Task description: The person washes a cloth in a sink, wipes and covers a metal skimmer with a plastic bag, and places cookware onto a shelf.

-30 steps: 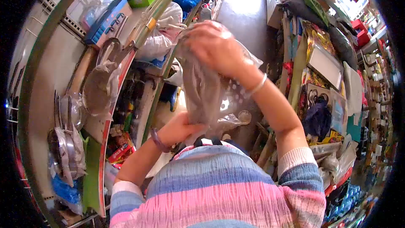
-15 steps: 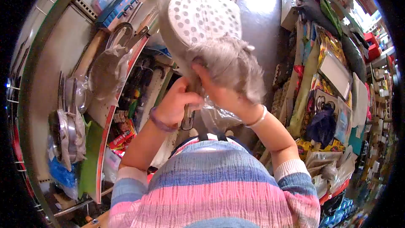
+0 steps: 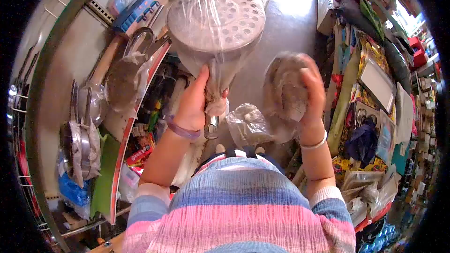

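My left hand (image 3: 193, 105) is closed around the handle of a round pan (image 3: 213, 47) with a dotted face, wrapped in clear plastic. The plastic bunches around the handle, and its metal end (image 3: 212, 129) sticks out below my fingers. Apart from the pan, on its right, my right hand (image 3: 313, 96) grips a grey-brown cloth (image 3: 286, 84), blurred by motion. Between my forearms, a crumpled clear plastic bag (image 3: 248, 124) shows low down; what supports it I cannot tell.
On the left shelf (image 3: 101, 126), wrapped pans (image 3: 124, 84) and more metal cookware (image 3: 82, 147) stand near a blue box (image 3: 138, 9). Folded goods, including a dark blue cloth bundle (image 3: 362, 140), fill the right side. A grey floor aisle (image 3: 293, 23) runs between.
My right hand has moved right, away from the pan, taking the cloth with it. The pan's dotted face and plastic wrap show more fully, with my left hand still at the handle.
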Motion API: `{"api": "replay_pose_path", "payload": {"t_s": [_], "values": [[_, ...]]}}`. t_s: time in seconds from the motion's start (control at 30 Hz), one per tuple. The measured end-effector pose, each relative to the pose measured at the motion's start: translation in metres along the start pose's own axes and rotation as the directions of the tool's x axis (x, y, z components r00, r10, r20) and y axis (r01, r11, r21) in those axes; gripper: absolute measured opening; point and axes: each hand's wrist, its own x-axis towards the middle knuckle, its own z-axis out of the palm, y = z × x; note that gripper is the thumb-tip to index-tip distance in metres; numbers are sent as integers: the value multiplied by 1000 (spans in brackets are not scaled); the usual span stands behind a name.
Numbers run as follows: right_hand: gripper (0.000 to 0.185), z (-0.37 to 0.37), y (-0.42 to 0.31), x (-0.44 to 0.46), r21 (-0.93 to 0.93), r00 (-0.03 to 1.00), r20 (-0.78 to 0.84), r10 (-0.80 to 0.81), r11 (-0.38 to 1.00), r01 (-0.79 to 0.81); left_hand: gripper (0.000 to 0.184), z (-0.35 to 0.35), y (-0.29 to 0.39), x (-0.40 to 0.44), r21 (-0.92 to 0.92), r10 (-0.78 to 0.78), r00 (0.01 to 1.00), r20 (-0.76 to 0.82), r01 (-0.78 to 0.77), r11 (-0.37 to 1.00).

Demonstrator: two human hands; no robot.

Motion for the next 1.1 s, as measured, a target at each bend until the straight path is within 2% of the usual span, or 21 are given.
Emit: {"api": "replay_pose_path", "payload": {"t_s": [0.03, 0.07, 0.1, 0.13, 0.17, 0.23, 0.3, 0.4, 0.5, 0.53, 0.57, 0.6, 0.67, 0.73, 0.77, 0.83, 0.87, 1.0, 1.03, 1.07, 1.1], "values": [[51, 20, -7, -6, 172, 992, 18, -123, 978, 118, 57, 1, -3, 3, -15, 30, 998, -46, -30, 999], [59, 27, 3, -1, -248, 932, 45, -360, 900, 359, 53, 6, -4, 5, -61, 48, 999, 1, -48, 997], [61, 31, 6, 10, -570, 825, 365, -431, 597, 564, 49, 12, -6, 5, -108, 62, 997, 47, -57, 993], [62, 34, 9, 22, -627, 620, 642, -451, 155, 763, 45, 16, -7, 5, -154, 75, 993, 94, -60, 986], [60, 47, 23, 23, -689, 644, 667, -375, 19, 725, 46, 19, -8, 3, -120, 132, 987, 88, -121, 985], [48, 45, 50, 19, -564, 573, 683, -452, 172, 808, 48, 23, -10, -1, -60, 266, 960, 82, -262, 963], [41, 42, 63, 13, -392, 483, 738, -470, 283, 875, 55, 15, -12, 3, -58, 245, 958, 147, -239, 969], [24, 26, 49, -7, -396, 473, 793, -383, 265, 879, 57, 8, -13, 5, -69, 187, 957, 222, -176, 982], [22, -5, 45, -10, -401, 681, 711, -174, 695, 597, 54, 1, -1, 10, -105, 68, 889, 453, -22, 994], [25, -8, 43, -13, -513, 863, 485, -139, 754, 410, 42, 16, 1, 2, -98, 60, 984, 170, -43, 994], [27, -9, 39, -16, -564, 972, 219, -80, 803, 194, 39, 12, -3, 2, -12, 96, 980, 175, -95, 995], [25, -11, 30, -13, -446, 1000, 15, -12, 895, 18, 36, 6, -7, 4, 77, 132, 974, 185, -148, 986], [23, -8, 10, -5, -153, 980, -181, -84, 987, 56, 18, 15, -5, -1, 138, 102, 977, 188, -129, 982], [29, 7, -2, 0, -84, 908, -225, -353, 936, 343, 14, 14, -8, 0, 83, 19, 968, 248, -41, 996], [33, 17, -2, 9, -483, 729, 8, -684, 636, 602, 13, 15, -8, 1, 60, -23, 959, 283, 6, 998], [42, 35, 13, 14, -779, 663, 424, -617, 125, 615, 22, 33, -8, -10, 124, -30, 974, 223, 2, 992], [47, 44, 20, 16, -757, 584, 604, -542, -159, 634, 22, 36, -11, -14, 185, -5, 983, 185, -30, 982], [40, 30, 6, 43, -768, 523, 527, -670, -111, 631, 5, 36, -12, -23, 248, 62, 985, 160, -101, 964], [38, 26, -2, 54, -750, 570, 454, -685, 52, 659, 6, 32, -13, -26, 234, 55, 985, 162, -92, 968], [36, 20, -9, 69, -709, 621, 384, -683, 213, 672, 33, 22, -17, -25, 203, 1, 967, 254, -55, 978], [34, 13, -17, 81, -648, 674, 315, -669, 368, 667, 32, 22, -18, -30, 232, -9, 975, 222, -44, 972]]}}
